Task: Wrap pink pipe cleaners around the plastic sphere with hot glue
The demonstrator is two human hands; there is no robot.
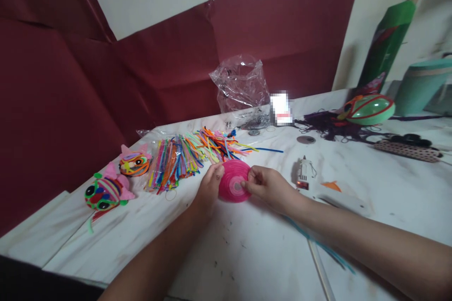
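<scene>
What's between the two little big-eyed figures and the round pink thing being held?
Multicoloured fuzzy sticks and a thin ring, in the head view.

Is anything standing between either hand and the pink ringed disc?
Nothing visible does: the left hand holds the pink ringed disc by its left side, and the right hand touches its right side.

White marbled tabletop [197, 254] — colourful pipe cleaners [180, 160], two fish-like figures — one striped [106, 193], one orange [135, 163] — and a glue gun [302, 174].

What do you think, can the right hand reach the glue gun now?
Probably yes: the glue gun lies near, with nothing visible between, though the right hand would likely have to release the pink disc first.
</scene>
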